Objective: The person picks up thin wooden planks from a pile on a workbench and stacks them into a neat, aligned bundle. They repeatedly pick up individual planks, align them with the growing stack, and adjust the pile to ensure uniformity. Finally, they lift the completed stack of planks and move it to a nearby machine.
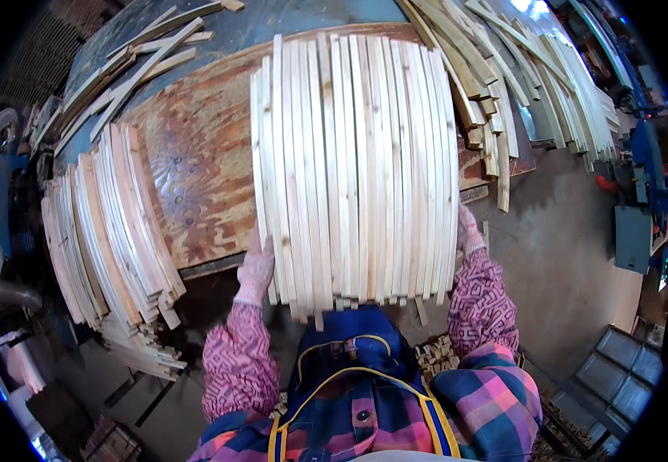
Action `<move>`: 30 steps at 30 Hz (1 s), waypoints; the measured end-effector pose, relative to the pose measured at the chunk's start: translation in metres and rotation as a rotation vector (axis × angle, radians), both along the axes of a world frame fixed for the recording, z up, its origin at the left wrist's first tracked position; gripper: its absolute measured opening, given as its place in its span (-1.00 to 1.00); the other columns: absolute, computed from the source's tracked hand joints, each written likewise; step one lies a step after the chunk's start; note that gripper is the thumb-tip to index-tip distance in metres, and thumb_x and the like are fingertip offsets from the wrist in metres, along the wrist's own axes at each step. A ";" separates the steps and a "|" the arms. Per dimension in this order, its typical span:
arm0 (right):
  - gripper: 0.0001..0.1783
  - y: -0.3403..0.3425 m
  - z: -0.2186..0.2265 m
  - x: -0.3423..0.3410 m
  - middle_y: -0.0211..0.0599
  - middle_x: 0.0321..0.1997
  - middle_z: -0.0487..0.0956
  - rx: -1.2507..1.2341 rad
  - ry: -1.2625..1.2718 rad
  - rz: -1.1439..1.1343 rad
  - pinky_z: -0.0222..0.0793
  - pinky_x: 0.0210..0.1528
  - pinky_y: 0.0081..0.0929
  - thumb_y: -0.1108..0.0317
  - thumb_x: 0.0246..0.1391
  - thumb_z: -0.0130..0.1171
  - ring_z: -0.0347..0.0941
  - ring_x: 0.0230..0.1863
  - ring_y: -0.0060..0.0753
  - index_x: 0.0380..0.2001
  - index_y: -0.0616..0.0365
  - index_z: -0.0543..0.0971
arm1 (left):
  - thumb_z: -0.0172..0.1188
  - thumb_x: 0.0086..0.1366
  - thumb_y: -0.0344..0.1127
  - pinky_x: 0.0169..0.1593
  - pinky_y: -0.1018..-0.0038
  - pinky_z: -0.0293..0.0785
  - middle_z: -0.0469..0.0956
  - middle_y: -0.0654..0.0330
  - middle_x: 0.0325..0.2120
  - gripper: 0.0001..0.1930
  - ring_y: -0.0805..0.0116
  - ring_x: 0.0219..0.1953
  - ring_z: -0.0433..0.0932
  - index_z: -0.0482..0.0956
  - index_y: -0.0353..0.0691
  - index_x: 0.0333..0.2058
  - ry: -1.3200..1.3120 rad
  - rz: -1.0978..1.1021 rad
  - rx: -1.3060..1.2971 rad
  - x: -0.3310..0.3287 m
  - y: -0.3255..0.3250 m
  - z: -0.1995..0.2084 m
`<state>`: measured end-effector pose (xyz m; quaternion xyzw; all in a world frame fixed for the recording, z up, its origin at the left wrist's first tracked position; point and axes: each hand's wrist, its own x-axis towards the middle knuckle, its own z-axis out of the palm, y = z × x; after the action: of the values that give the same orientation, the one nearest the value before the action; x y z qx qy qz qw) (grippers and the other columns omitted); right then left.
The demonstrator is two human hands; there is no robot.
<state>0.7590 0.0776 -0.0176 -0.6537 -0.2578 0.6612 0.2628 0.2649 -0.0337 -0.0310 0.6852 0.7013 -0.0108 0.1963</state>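
Note:
A wide row of pale wooden strips [357,169] lies side by side in front of me, its far part over a plywood board and its near ends reaching past the board's edge toward my body. My left hand [256,269], in a light pink glove, is against the row's left side near the close end. On the opposite side my right hand [468,229], gloved alike, is against the outermost strip. Between them the hands clasp the row from both sides; some fingertips are hidden by the wood. The near ends are slightly uneven.
The worn plywood board [203,154] rests on a blue-grey table. Another stack of strips [110,231] stands at the left. Loose strips [149,69] lie at the back left, and thicker sticks [472,85] jut over the right edge. Short wood offcuts [438,358] are below me.

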 end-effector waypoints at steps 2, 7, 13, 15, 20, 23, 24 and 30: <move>-0.56 -0.023 0.003 0.000 -0.12 0.13 0.63 -0.003 -0.015 -0.003 0.56 0.14 -0.36 0.40 0.46 -0.15 0.60 0.08 -0.27 0.32 0.24 0.38 | -0.05 0.38 -0.42 -0.04 0.22 0.66 0.08 -0.12 0.45 -0.58 -0.06 0.09 0.60 0.45 -0.16 0.20 -0.044 0.063 -0.106 0.002 -0.029 0.008; -0.60 -0.060 0.013 -0.005 -0.13 0.10 0.64 -0.290 0.050 -0.183 0.58 0.11 -0.39 0.41 0.43 -0.07 0.61 0.04 -0.31 0.25 0.24 0.45 | 0.06 0.35 -0.41 -0.01 0.09 0.63 0.54 -0.11 0.13 -0.42 -0.12 -0.01 0.63 0.25 -0.28 0.35 -0.199 -0.206 -0.412 -0.044 -0.104 -0.009; -0.63 -0.035 0.003 -0.008 -0.14 0.07 0.65 -0.334 0.108 -0.161 0.59 0.08 -0.40 0.39 0.41 -0.01 0.62 0.01 -0.33 0.20 0.23 0.50 | 0.19 0.29 -0.21 0.10 0.05 0.60 0.47 -0.05 0.23 -0.31 -0.02 0.11 0.58 0.27 -0.22 0.37 -2.332 0.922 -0.617 -0.033 -0.067 -0.082; -0.63 -0.028 -0.004 -0.004 -0.15 0.07 0.65 -0.305 0.129 -0.139 0.59 0.08 -0.40 0.39 0.40 -0.01 0.62 0.00 -0.33 0.20 0.23 0.51 | 0.21 0.27 -0.18 0.12 0.04 0.59 0.46 -0.05 0.24 -0.29 -0.01 0.13 0.57 0.26 -0.21 0.38 -2.521 0.730 -0.515 -0.009 -0.048 -0.068; -0.64 -0.043 -0.020 -0.001 -0.15 0.06 0.65 -0.279 0.144 -0.148 0.59 0.06 -0.40 0.37 0.40 0.02 0.62 -0.01 -0.34 0.18 0.23 0.52 | 0.26 0.24 -0.10 0.17 0.04 0.57 0.43 -0.04 0.27 -0.22 0.00 0.18 0.54 0.25 -0.18 0.40 -2.595 0.650 -0.396 0.024 -0.038 -0.006; -0.64 -0.057 -0.027 -0.007 -0.15 0.05 0.66 -0.258 0.176 -0.169 0.59 0.06 -0.40 0.36 0.39 0.03 0.62 -0.02 -0.34 0.17 0.23 0.53 | 0.33 0.16 -0.03 0.24 0.01 0.52 0.39 -0.10 0.29 -0.11 -0.06 0.25 0.46 0.21 -0.19 0.42 -2.713 0.603 -0.410 0.019 -0.044 0.005; -0.64 -0.060 -0.030 -0.009 -0.15 0.05 0.66 -0.261 0.191 -0.181 0.59 0.05 -0.40 0.36 0.39 0.03 0.62 -0.02 -0.34 0.17 0.23 0.53 | 0.34 0.15 -0.02 0.26 0.01 0.51 0.38 -0.11 0.30 -0.09 -0.07 0.27 0.45 0.21 -0.20 0.42 -2.649 0.569 -0.366 0.015 -0.047 0.003; -0.64 -0.046 -0.049 -0.017 -0.16 0.04 0.66 -0.189 0.263 -0.124 0.59 0.04 -0.41 0.34 0.38 0.06 0.62 -0.03 -0.35 0.15 0.22 0.55 | 0.30 0.26 -0.03 0.28 0.02 0.49 0.41 -0.10 0.28 -0.17 -0.03 0.27 0.46 0.22 -0.26 0.41 -2.791 0.284 -0.082 0.011 -0.055 -0.035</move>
<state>0.7421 0.0319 -0.0668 -0.5982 -0.1172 0.7447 0.2717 0.2756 -0.0888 -0.0657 0.0494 -0.0074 0.6694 0.7412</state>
